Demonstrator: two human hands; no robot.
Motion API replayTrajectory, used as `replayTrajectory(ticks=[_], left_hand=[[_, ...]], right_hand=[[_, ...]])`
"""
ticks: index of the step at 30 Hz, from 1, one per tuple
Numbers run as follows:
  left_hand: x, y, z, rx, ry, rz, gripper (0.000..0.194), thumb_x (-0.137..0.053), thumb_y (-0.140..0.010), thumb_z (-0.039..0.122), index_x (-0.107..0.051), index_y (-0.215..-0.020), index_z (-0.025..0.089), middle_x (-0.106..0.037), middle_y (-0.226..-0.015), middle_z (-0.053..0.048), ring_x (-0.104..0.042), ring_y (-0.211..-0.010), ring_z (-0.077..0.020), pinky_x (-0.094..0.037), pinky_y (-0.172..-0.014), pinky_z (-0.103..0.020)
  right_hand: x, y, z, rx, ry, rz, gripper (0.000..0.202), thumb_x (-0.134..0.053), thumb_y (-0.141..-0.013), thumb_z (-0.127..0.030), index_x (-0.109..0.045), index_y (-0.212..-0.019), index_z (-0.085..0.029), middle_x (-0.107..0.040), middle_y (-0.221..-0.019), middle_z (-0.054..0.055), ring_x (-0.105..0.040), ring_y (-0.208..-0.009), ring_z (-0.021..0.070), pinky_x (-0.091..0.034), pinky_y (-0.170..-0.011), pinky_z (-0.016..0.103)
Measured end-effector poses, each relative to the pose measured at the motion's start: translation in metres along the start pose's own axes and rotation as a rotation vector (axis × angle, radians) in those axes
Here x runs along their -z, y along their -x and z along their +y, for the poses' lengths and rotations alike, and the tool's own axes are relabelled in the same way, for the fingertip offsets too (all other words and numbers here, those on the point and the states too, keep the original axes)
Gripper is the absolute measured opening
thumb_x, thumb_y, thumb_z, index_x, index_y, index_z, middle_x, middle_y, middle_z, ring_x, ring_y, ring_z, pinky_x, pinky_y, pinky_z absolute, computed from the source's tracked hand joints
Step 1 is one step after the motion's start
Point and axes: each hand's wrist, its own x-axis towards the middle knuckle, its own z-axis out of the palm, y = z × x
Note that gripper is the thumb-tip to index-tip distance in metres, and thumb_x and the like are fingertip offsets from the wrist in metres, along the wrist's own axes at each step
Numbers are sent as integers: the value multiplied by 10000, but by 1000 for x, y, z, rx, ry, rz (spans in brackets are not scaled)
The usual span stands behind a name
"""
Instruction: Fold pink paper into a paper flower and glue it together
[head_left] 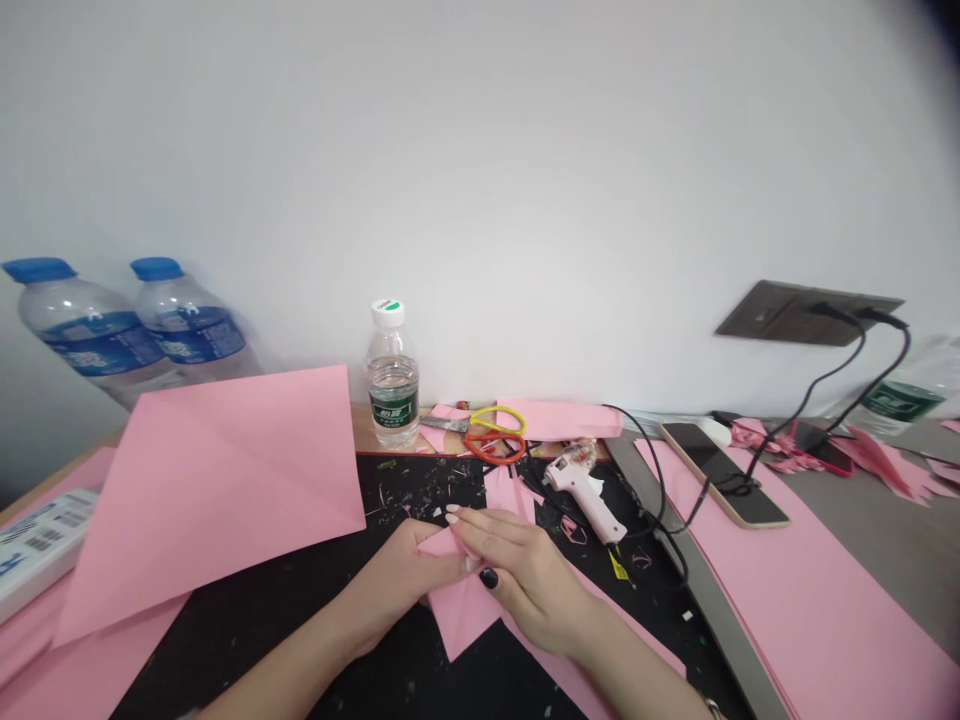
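A creased piece of pink paper [466, 622] is between my hands above the black mat [277, 640]. My left hand [412, 570] grips its left side, with the thumb on top and the other fingers mostly hidden beneath. My right hand [525, 575] lies over the upper right part, fingers together and pressed on the paper, the thumb close to the left thumb. A longer pink strip [637, 640] runs beneath my right forearm. Behind my hands are scissors [495, 435] with yellow and orange handles, and to the right lies a pale pink glue gun [589, 490].
A large pink sheet [225, 490] and a white box [45, 550] are at left. A water bottle [394, 380] stands by the wall; two blue-capped bottles [187, 330] lean farther left. A phone [724, 475] rests on pink sheets [840, 590] at right. Black cables hang from a socket [810, 312].
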Motion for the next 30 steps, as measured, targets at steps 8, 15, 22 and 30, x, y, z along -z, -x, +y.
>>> replayTrajectory(ticks=[8, 15, 22, 30], left_hand=[[4, -1, -1, 37, 51, -27, 271, -685, -720, 353, -664, -769, 88, -580, -622, -3, -466, -569, -111, -309, -513, -207], [2, 0, 4, 59, 27, -4, 358, -707, -653, 434, -673, -791, 105, -625, -660, -32, -521, -596, -155, -370, -545, -241], [3, 2, 2, 14, -80, -93, 194, -660, -690, 312, -642, -687, 119, -530, -588, 20, -428, -554, -117, -300, -528, -222], [0, 8, 9, -40, -327, -247, 370, -640, -664, 262, -334, -471, 185, -244, -510, 81, -197, -509, -79, -133, -457, -235]], right_hand=[[0, 0, 1, -28, 70, -29, 452, -289, -940, -303, -378, -1346, -127, -399, -1393, 107, -340, -1291, 179, -280, -1065, 351], [0, -1, -2, -32, 25, -29, 457, -287, -941, -318, -363, -1358, -149, -355, -1421, 101, -303, -1309, 201, -246, -1069, 386], [-5, 0, 7, -301, -371, 262, 344, -313, -940, -360, -581, -1058, -179, -651, -868, 55, -595, -793, 175, -454, -712, 295], [-11, 1, 6, -353, -549, -121, 463, -455, -876, -398, -237, -526, -187, -190, -542, -71, -184, -497, 66, -146, -442, 221]])
